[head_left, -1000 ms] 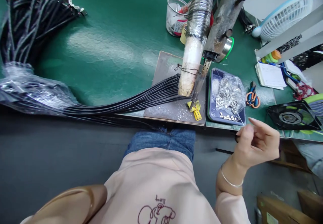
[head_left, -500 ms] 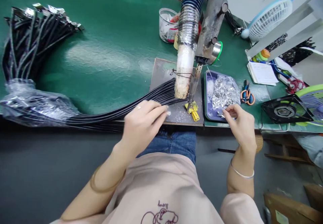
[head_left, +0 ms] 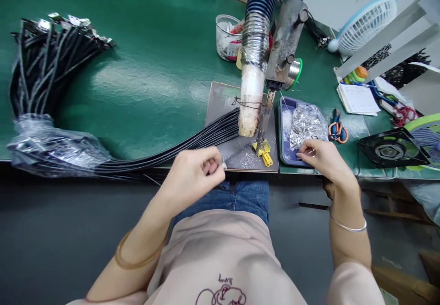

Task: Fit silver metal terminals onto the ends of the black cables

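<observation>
My left hand is closed in a pinch in front of the grey board, on a black cable that strays from the bundle. A small whitish tip shows at its fingertips. Most of this cable is hidden by the hand. My right hand pinches at the front of the blue tray, apparently on a small metal part that its fingers mostly cover. Shiny metal pieces lie in a clear bag in that tray. The cable bundle runs onto the board behind my left hand.
A soldering iron points down beside a taped extraction hose, above a yellow clip. Solder wire, a clear tub, cutters and a black fan stand around. Plastic wraps the bundle at left.
My left hand has come down slightly towards me, its fingers curling in more. My right hand has shifted a little left within the tray, its forearm swinging right. The view has shifted slightly.
</observation>
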`<action>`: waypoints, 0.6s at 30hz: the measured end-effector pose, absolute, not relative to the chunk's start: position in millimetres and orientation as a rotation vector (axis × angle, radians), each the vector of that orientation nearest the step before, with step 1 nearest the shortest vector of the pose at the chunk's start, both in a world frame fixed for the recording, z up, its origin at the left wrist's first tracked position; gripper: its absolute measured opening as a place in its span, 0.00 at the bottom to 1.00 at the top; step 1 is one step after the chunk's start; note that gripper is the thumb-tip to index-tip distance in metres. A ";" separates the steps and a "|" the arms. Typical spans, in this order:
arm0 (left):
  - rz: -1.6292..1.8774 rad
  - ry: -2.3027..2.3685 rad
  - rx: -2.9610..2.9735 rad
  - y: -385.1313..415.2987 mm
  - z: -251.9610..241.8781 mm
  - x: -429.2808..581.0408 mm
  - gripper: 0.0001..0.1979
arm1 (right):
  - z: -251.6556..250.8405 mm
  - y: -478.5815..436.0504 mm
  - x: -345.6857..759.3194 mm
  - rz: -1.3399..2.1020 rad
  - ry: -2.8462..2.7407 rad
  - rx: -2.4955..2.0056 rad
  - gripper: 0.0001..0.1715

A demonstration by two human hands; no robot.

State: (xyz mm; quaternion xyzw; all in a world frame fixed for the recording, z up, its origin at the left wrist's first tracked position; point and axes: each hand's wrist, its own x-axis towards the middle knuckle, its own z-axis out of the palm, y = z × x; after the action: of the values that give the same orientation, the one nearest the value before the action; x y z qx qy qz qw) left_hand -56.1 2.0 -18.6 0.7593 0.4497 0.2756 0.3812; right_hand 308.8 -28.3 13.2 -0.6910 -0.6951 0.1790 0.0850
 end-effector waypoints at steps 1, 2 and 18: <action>0.590 1.019 1.910 -5.4 -16.3 -61.2 0.08 | 13.3 -27.1 309.1 0.517 -2.099 -2.061 0.05; 0.490 0.889 1.889 -12.0 -15.5 -65.3 0.07 | 13.3 -26.1 309.3 0.508 -2.115 -2.062 0.04; 0.692 0.233 1.799 -46.6 36.9 -50.7 0.31 | 17.9 -71.4 280.2 -0.092 -1.750 -1.899 0.05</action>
State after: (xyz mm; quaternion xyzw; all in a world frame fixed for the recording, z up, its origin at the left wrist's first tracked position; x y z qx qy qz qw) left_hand -50.7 -46.6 36.9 0.7646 0.0991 0.2941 0.5648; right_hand 280.2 -71.4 17.9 -0.7065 -0.6510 -0.0343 0.2753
